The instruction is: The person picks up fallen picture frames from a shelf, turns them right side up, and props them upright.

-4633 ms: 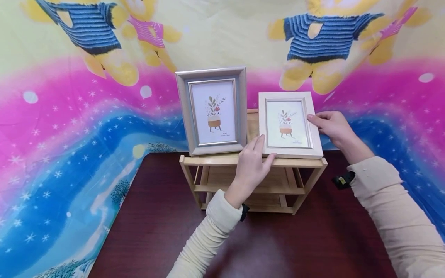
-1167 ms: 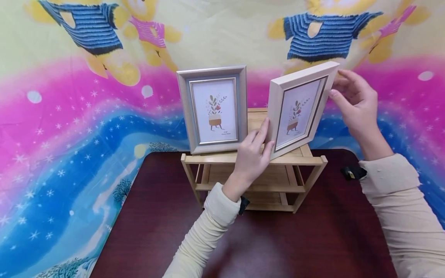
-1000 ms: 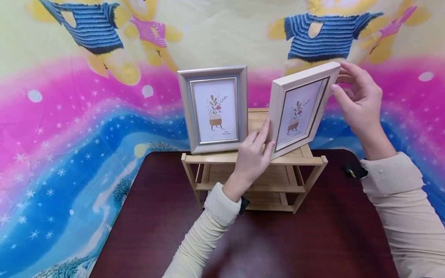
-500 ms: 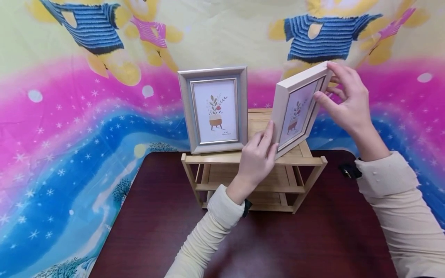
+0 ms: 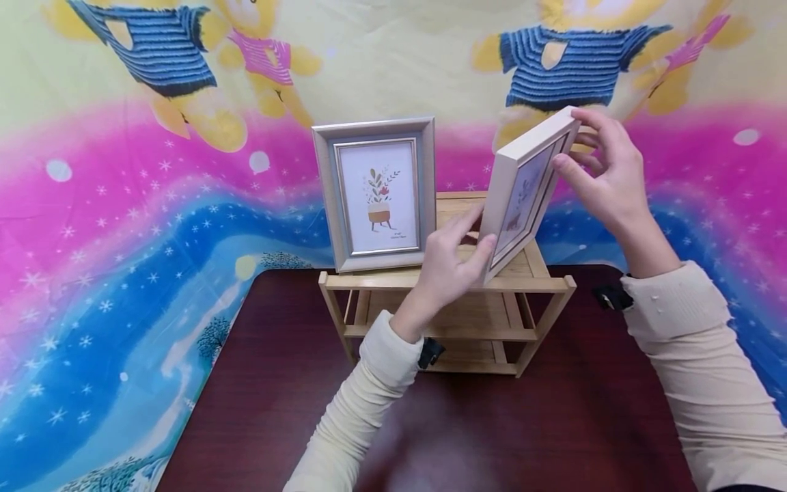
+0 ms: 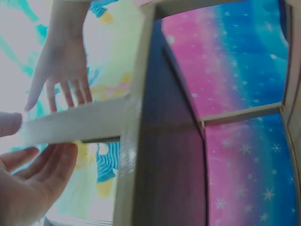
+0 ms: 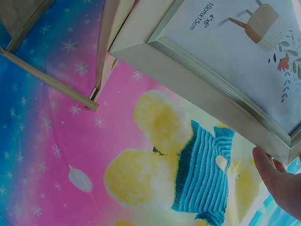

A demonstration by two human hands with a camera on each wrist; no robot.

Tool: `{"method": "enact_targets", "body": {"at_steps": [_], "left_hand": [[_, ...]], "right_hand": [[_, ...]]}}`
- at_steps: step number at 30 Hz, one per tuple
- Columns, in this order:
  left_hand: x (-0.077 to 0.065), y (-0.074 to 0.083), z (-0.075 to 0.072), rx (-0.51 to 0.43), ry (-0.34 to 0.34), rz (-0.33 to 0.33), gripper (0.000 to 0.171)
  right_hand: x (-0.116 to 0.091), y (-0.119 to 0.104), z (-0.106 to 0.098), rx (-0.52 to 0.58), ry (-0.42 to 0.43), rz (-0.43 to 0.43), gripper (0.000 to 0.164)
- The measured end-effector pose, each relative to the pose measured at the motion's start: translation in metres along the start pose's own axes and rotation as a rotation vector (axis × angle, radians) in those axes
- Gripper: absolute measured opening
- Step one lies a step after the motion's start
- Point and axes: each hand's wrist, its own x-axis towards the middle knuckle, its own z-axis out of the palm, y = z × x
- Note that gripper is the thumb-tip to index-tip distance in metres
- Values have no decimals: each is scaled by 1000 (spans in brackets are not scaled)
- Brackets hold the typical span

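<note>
On the top of a wooden rack (image 5: 479, 335), a cream picture frame (image 5: 501, 195) stands upright, turned so its picture faces obliquely right and its left side shows. My left hand (image 5: 445, 263) grips the frame's lower left edge, thumb in front and fingers behind; the left wrist view has thumb and fingers (image 6: 63, 157) on either side of that edge. At the upper right corner, my right hand (image 5: 605, 171) holds the frame with its thumb in front and index finger on top. Only part of the right hand (image 7: 280, 183) shows in the right wrist view.
A larger silver-grey picture frame (image 5: 324, 198) stands on the rack's left half, close beside my left hand. The rack rests on a dark reddish table (image 5: 277, 383). Behind hangs a colourful bear-print cloth (image 5: 393, 61).
The cream frame has swung from facing forward, leaning back, to upright and steeply angled. Over the last second its right edge and my right hand have come leftward. The silver-grey frame stays put.
</note>
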Motion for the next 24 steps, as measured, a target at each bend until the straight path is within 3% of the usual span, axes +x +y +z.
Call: {"method": "enact_targets", "body": {"at_steps": [3, 6, 19, 24], "left_hand": [[8, -2, -3, -140, -31, -57, 39], [11, -3, -3, -185, -39, -99, 36], [8, 1, 8, -137, 18, -91, 29], [8, 5, 7, -126, 21, -107, 28]], "right_hand": [[1, 0, 0, 9, -2, -2, 53], [1, 0, 1, 40, -14, -6, 52], [5, 1, 5, 114, -72, -33, 49], [3, 2, 5, 30, -70, -149, 62]]}}
